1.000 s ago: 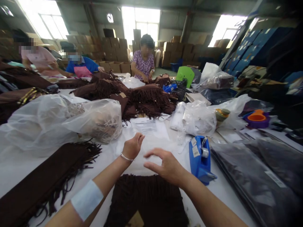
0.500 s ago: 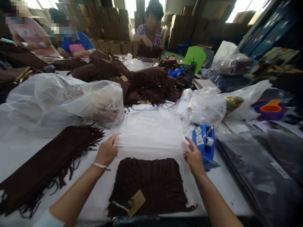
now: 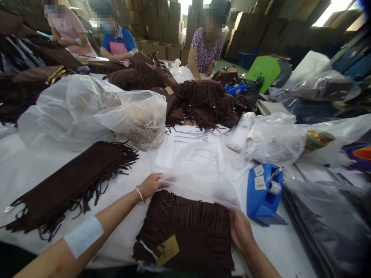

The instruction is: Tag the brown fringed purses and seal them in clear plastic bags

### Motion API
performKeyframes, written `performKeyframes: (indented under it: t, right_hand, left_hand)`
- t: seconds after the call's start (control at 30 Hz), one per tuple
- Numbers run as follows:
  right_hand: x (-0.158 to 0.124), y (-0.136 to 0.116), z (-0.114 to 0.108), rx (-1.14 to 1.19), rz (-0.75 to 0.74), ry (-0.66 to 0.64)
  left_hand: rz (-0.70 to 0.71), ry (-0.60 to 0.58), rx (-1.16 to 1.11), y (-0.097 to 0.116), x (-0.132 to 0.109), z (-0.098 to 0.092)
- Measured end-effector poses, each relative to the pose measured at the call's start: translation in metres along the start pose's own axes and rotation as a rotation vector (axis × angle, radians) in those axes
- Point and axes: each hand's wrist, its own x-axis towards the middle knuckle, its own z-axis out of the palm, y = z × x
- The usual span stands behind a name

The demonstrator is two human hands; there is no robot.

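- Left hand (image 3: pixel 150 185) pinches the left edge of the clear plastic bag (image 3: pixel 199 173), fingers closed on the film.
- Right hand (image 3: pixel 240 229) is curled closed on the bag's right edge, right at the upper-right corner of the fringed brown garment (image 3: pixel 185 231). Can't tell if it also grips the cloth.
- The bag is stretched between both hands, its near edge lapping over the garment's top fringe.
- The garment lies flat on the white table (image 3: pixel 23 170) straight in front of the person, with a tan tag (image 3: pixel 167 250) at its lower left.
- Silver bracelet (image 3: pixel 140 193) on the left wrist, white patch (image 3: pixel 84 236) on the forearm.
- Blue tape dispenser (image 3: pixel 263 195) sits just beside the right hand.
- A second fringed brown piece (image 3: pixel 75 181) lies left of the left arm.
- Printed sheet (image 3: pixel 188 137) lies under the bag's far end.
- A large crumpled clear bag (image 3: pixel 87 112) sits beyond it to the left, and a pile of fringed brown items (image 3: pixel 199 102) behind.
- Dark plastic bags (image 3: pixel 327 220) are stacked at right.
- Three co-workers are at the far side of the table.
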Motion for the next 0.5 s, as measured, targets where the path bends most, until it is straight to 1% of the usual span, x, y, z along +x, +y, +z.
performKeyframes:
  t: [0.07,0.13,0.17,0.23,0.3,0.37,0.43,0.5]
  right_hand:
    - [-0.005,0.012,0.002,0.084,0.090,0.011]
    - [-0.009,0.019,0.005,0.138,0.177,0.015]
    - [-0.010,0.021,0.007,0.151,0.202,0.010]
    - [-0.013,0.019,0.008,0.122,0.200,-0.015]
    - [-0.017,0.015,0.005,0.008,0.177,-0.030]
    - [-0.021,0.013,-0.002,-0.190,0.158,-0.016]
    - [-0.028,0.016,-0.013,-0.383,0.147,0.011]
    - [-0.037,0.024,-0.026,-0.503,0.153,0.047]
  left_hand:
    - [0.015,0.069,-0.034,-0.010,-0.016,-0.004]
    - [0.025,0.148,-0.085,-0.019,-0.031,-0.003]
    - [0.024,0.182,-0.108,-0.023,-0.038,-0.001]
    - [0.011,0.230,-0.137,-0.029,-0.053,0.004]
    - [0.003,0.270,-0.138,-0.033,-0.069,0.007]
    - [-0.001,0.294,-0.109,-0.036,-0.087,0.008]
    - [-0.025,0.277,-0.053,-0.039,-0.107,0.008]
    - [-0.054,0.242,0.025,-0.045,-0.129,0.009]
